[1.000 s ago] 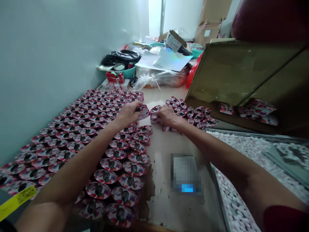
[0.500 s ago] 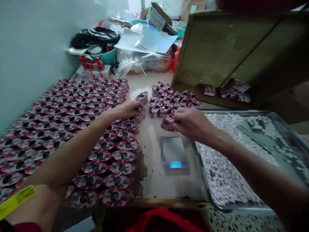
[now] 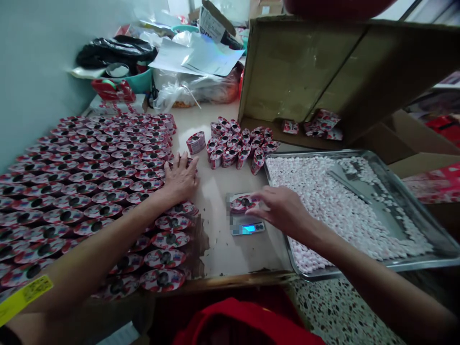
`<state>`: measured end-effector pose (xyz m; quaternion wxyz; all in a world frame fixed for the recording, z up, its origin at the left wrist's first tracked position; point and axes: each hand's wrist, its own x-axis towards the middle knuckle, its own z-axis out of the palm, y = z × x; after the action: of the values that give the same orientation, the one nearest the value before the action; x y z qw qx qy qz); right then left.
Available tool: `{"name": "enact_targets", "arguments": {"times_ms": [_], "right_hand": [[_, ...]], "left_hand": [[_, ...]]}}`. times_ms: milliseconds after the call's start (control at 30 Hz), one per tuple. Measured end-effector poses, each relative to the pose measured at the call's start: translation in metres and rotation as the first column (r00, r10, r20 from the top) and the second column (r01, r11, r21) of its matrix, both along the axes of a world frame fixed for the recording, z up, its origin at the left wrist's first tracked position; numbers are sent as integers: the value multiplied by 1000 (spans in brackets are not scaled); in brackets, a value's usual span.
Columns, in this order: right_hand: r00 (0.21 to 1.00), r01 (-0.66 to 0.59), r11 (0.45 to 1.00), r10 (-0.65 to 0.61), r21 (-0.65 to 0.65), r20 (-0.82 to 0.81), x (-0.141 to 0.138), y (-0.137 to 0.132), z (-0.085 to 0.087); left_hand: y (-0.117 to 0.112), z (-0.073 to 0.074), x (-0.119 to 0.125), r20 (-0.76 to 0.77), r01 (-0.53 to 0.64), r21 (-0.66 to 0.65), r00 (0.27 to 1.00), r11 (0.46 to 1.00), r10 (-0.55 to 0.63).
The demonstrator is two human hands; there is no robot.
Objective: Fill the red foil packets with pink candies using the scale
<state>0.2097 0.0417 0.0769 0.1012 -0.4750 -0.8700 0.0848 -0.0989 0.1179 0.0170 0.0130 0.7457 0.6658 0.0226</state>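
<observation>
My right hand [image 3: 278,206] pinches the right end of a small oval red-and-white printed packet [image 3: 240,204], which sits on a small digital scale [image 3: 249,229] with a lit blue display. My left hand [image 3: 181,179] lies with fingers spread on the right edge of a large block of similar oval packets [image 3: 104,196], standing in close rows. Each has a dark round opening on top. One single packet [image 3: 196,142] stands just beyond my left hand. Past the scale, a loose cluster of packets [image 3: 233,143] stands on the table.
At right, a metal tray [image 3: 292,256] holds many small whitish pieces and a flat scraper [image 3: 347,187]. Behind it, a cardboard box [image 3: 287,62] lies on its side with several packets inside. Plastic bags [image 3: 194,88], silvery sheets [image 3: 212,55] and a teal basin [image 3: 140,81] crowd the back.
My right hand has brought a packet toward me onto the scale. My left hand has moved left and down, from closed at a packet to spread over the block's edge. The view has shifted right.
</observation>
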Motion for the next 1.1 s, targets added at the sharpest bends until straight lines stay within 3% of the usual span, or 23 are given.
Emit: {"name": "enact_targets", "arguments": {"times_ms": [67, 133, 167, 267, 367, 433, 500, 600, 667, 700, 767, 833, 867, 900, 967, 1100], "right_hand": [[980, 181, 983, -182, -21, -79, 37, -9, -1], [938, 346, 938, -346, -29, -22, 81, -23, -13], [934, 356, 934, -355, -21, 37, 103, -31, -23], [959, 236, 971, -224, -50, 176, 146, -52, -56], [931, 228, 974, -220, 7, 293, 150, -53, -73], [909, 238, 971, -234, 31, 345, 141, -41, -73], [918, 247, 969, -223, -33, 329, 136, -24, -70], [951, 307, 920, -285, -243, 122, 150, -2, -66], [912, 311, 864, -389, -396, -131, 166, 3, -62], [847, 294, 831, -455, -472, -274, 174, 3, -60], [619, 232, 745, -609, -626, -495, 184, -3, -53], [375, 132, 632, -745, -763, -552, 187, -12, -45], [296, 80, 584, -788, -808, -540, 187, -16, -42], [251, 37, 548, -815, -836, -523, 185, -20, -40], [235, -5, 505, -838, -863, -492, 182, -24, -39], [248, -24, 501, -836, -865, -490, 172, -21, -45]], "left_hand": [[2, 0, -4, 3, 12, 3, 1000, 1000, -12], [3, 2, -7, 19, 19, 5, 1000, 1000, -20], [2, 4, -8, 35, 21, 11, 999, 1000, -21], [-3, 15, -7, 104, 58, 57, 993, 997, -63], [-12, 34, 2, 164, 152, 116, 972, 982, -170], [-22, 49, 13, 188, 209, 144, 954, 967, -234], [-33, 63, 25, 201, 253, 170, 937, 952, -285], [-51, 80, 40, 205, 307, 182, 917, 934, -342], [-60, 85, 46, 204, 328, 143, 913, 934, -352], [-62, 85, 48, 210, 328, 109, 915, 938, -344], [-64, 79, 52, 255, 306, 40, 918, 951, -305], [-64, 68, 57, 348, 283, -29, 902, 959, -256], [-64, 61, 61, 397, 277, -61, 888, 959, -232], [-64, 54, 65, 438, 274, -91, 874, 958, -209], [-65, 40, 73, 491, 272, -144, 855, 952, -170], [-68, 19, 86, 570, 268, -173, 812, 948, -126]]}}
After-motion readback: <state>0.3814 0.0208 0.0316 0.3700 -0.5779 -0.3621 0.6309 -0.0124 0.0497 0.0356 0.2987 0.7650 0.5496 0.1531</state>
